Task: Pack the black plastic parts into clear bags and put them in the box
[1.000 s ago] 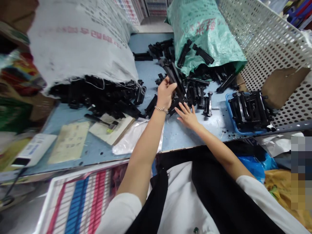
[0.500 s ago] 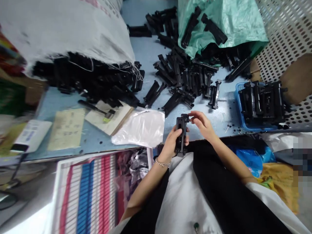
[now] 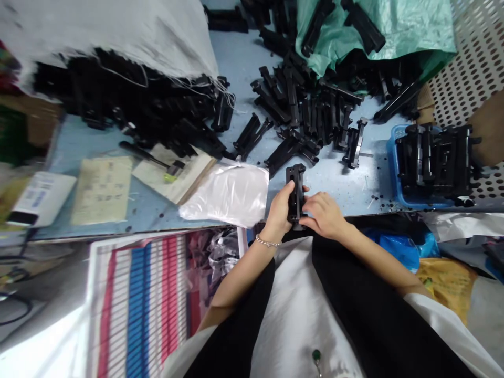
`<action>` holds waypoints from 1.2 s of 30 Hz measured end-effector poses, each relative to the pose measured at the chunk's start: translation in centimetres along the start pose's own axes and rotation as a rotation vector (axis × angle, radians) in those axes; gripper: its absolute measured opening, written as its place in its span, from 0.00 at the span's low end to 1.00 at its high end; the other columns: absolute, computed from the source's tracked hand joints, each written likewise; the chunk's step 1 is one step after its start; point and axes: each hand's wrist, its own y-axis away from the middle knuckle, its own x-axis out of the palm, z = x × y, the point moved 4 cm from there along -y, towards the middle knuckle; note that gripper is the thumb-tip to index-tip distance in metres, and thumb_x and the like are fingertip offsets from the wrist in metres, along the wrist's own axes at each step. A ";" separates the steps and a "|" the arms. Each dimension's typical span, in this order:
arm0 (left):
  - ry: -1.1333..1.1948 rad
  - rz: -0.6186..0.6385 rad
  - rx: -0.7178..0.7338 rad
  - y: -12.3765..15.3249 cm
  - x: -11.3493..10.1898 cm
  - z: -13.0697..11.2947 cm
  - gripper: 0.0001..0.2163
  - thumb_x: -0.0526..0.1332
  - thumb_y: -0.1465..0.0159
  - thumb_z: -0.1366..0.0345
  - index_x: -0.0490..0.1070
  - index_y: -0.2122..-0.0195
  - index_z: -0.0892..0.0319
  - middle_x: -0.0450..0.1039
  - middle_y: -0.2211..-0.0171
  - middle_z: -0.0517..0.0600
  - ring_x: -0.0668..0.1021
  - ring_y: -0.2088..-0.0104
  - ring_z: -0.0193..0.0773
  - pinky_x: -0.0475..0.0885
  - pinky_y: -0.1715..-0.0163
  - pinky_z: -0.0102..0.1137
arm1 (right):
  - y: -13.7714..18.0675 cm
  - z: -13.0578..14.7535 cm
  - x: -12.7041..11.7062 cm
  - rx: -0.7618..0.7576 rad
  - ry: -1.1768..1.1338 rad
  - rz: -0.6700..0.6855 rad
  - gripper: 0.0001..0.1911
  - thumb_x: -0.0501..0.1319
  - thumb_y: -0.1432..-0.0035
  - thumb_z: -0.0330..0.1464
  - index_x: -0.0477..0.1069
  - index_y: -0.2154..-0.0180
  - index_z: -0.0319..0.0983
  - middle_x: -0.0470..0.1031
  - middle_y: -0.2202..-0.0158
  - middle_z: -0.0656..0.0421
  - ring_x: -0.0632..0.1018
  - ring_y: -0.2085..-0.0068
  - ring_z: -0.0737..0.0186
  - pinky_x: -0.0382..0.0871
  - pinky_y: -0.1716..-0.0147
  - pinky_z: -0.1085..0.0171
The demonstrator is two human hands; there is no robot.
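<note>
My left hand (image 3: 280, 210) is wrapped round a long black slotted plastic part (image 3: 295, 191), thumb lying along its upper face. The part stands lengthwise away from me, just over the table's front edge. At its lower right side, my right hand (image 3: 323, 214) has its fingers bent and pressed against the part; whatever small piece may be under those fingertips is hidden. Beyond my hands lies a loose pile of similar black parts (image 3: 291, 97). A clear plastic bag (image 3: 230, 194) lies flat on the table to the left of my left hand.
A blue basket (image 3: 397, 170) full of black parts stands at the right. A green sack (image 3: 417, 26) and a white sack (image 3: 129, 31) spill more parts. Left of the bag are a black-handled tool (image 3: 144, 152), a notepad (image 3: 173, 184) and a paper sheet (image 3: 102, 190).
My right hand has come from the part's far end down to its near right side and closed against it. The camera view has shifted a little; the left hand keeps its hold.
</note>
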 end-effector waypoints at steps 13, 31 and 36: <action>-0.952 -0.087 0.522 -4.6 0.3 1.7 0.21 0.57 0.33 0.59 0.67 0.39 0.59 0.71 0.43 0.61 0.66 0.37 0.52 0.58 0.35 0.49 | -2.0 -17.2 -7.8 0.831 0.091 -0.449 0.25 0.55 0.37 0.42 0.65 0.43 0.37 0.69 0.45 0.43 0.69 0.41 0.42 0.60 0.42 0.39; -0.010 0.282 -0.007 1.8 5.2 0.7 0.26 0.72 0.46 0.48 0.67 0.53 0.56 0.70 0.73 0.42 0.72 0.79 0.29 0.68 0.79 0.26 | -2.0 -4.2 -6.1 0.184 0.200 -0.365 0.22 0.47 0.31 0.52 0.68 0.60 0.43 0.71 0.60 0.54 0.69 0.55 0.51 0.61 0.50 0.48; 0.016 0.089 0.061 1.0 3.0 -0.2 0.23 0.72 0.46 0.47 0.69 0.57 0.56 0.72 0.72 0.43 0.73 0.80 0.29 0.69 0.80 0.26 | -2.6 -2.8 -3.9 0.159 0.134 -0.227 0.21 0.43 0.27 0.46 0.67 0.63 0.43 0.70 0.66 0.57 0.69 0.61 0.56 0.60 0.57 0.54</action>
